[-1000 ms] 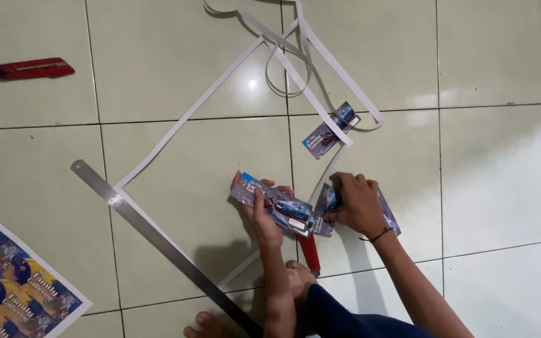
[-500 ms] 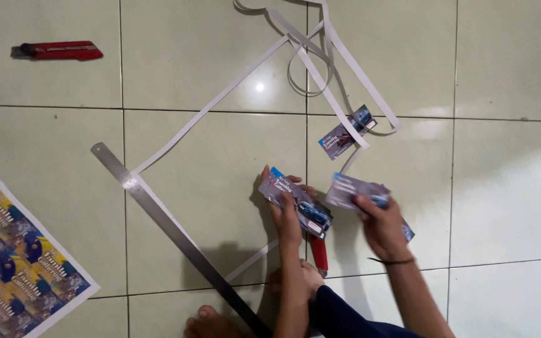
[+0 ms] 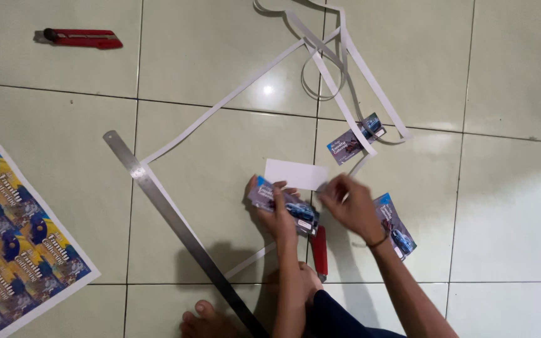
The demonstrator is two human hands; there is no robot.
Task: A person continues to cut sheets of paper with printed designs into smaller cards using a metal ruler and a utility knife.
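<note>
My left hand point(image 3: 277, 213) grips a stack of small printed cards point(image 3: 283, 203) above the tiled floor. My right hand point(image 3: 350, 206) pinches the right end of a card point(image 3: 295, 173) turned white side up, held just beyond the stack. A red cutter point(image 3: 319, 251) lies on the floor under my hands. More printed cards point(image 3: 397, 226) lie right of my right wrist, and one card point(image 3: 355, 140) rests farther up among the paper strips.
A long steel ruler point(image 3: 176, 225) lies diagonally at my left. White paper offcut strips point(image 3: 339, 75) loop at the top. A second red cutter point(image 3: 82, 38) sits top left. A printed sheet point(image 3: 14, 231) lies at the left edge. My bare foot point(image 3: 205, 319) shows at the bottom.
My right hand lifted a card off the floor pile and flipped it white side up beside the stack. The view shifted slightly.
</note>
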